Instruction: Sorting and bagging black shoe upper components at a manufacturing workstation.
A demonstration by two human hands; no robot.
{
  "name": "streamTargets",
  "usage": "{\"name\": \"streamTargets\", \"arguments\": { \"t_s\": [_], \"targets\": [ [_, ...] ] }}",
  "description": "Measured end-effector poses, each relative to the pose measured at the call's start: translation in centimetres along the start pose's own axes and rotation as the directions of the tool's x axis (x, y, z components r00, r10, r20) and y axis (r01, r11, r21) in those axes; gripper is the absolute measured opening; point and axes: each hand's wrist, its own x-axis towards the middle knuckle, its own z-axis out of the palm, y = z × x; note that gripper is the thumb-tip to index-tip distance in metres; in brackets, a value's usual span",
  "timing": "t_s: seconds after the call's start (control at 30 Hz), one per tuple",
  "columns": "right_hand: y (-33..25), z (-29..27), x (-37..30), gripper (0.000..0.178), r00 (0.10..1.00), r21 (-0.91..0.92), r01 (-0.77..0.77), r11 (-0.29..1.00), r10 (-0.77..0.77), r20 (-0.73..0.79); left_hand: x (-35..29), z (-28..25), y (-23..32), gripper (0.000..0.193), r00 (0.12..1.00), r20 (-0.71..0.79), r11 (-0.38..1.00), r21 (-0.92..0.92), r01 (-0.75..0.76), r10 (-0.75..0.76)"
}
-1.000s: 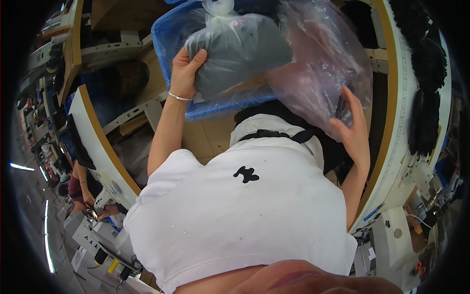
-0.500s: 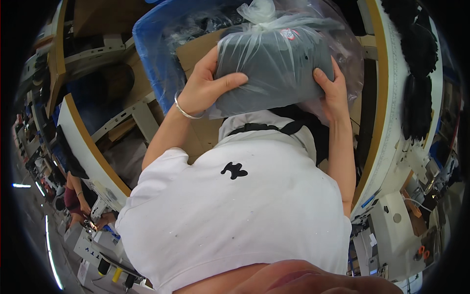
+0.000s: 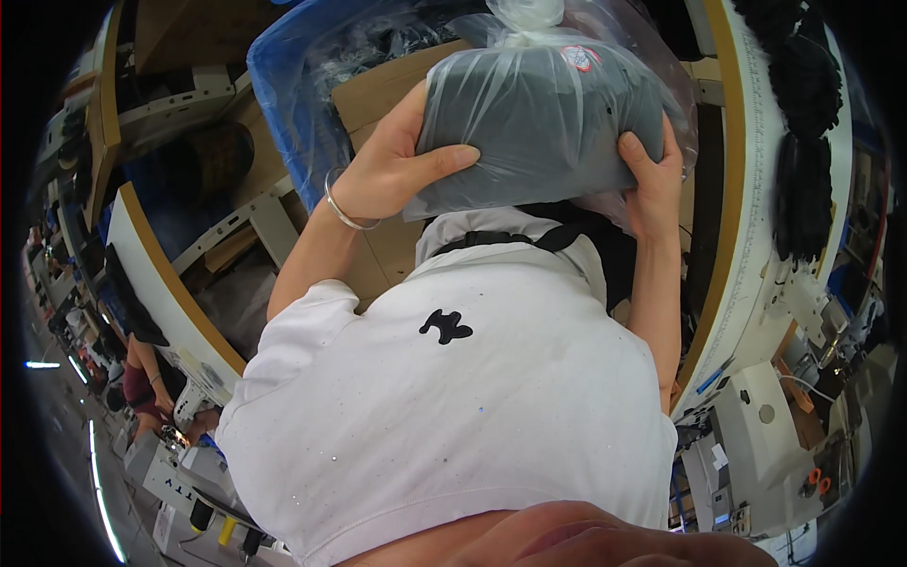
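Note:
Between both hands I hold a clear plastic bag (image 3: 543,128), knotted at its top and packed with dark grey, fabric-like contents. My left hand (image 3: 402,165) grips its left side, thumb lying across the front and fingers hidden behind. On the right side, my right hand (image 3: 654,175) is closed round the edge, its thumb pressed on the front. A small red and white round label (image 3: 580,59) shows through near the knot. Behind the bag stands a blue bin (image 3: 283,94) lined with clear plastic, with dark wrapped items and a cardboard piece (image 3: 383,85) in it.
To my right runs a white worktable (image 3: 756,189) with a wooden edge, carrying black furry or fabric pieces (image 3: 803,189) and a sewing machine (image 3: 770,406). Another table (image 3: 170,274) stands at left. Beyond it, a person's arm (image 3: 151,378) is at a machine.
The bag has shifted slightly right, with its lower edge a little higher and both hands still on it. Its knot now sits nearer the upper edge of the view.

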Motion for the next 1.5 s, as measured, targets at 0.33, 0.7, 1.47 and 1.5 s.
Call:
{"name": "streamTargets", "arguments": {
  "t_s": [0.33,0.7,1.47,1.5],
  "targets": [
    [-1.3,-0.5,-0.9,0.073,0.996,-0.03,0.07,0.997,-0.071,-0.045,1.0,0.4,-0.2,0.064,0.999,0.013,0.999,0.002,-0.04,0.04],
    [-2.8,0.1,-2.0,0.078,0.992,-0.083,0.093,0.992,-0.1,-0.082,1.7,1.2,-0.2,0.067,0.974,-0.218,0.996,0.048,0.073,-0.06],
    [-4.7,-0.7,-4.3,0.078,0.968,-0.299,0.122,0.946,-0.18,-0.174,2.1,2.0,-1.6,0.067,0.989,-0.147,0.999,0.025,0.033,-0.029],
    [-4.8,-0.8,-4.3,0.078,0.968,-0.299,0.121,0.946,-0.179,-0.176,2.1,2.1,-1.6,0.067,0.986,-0.157,0.998,0.022,0.059,-0.055]
  ]
}}
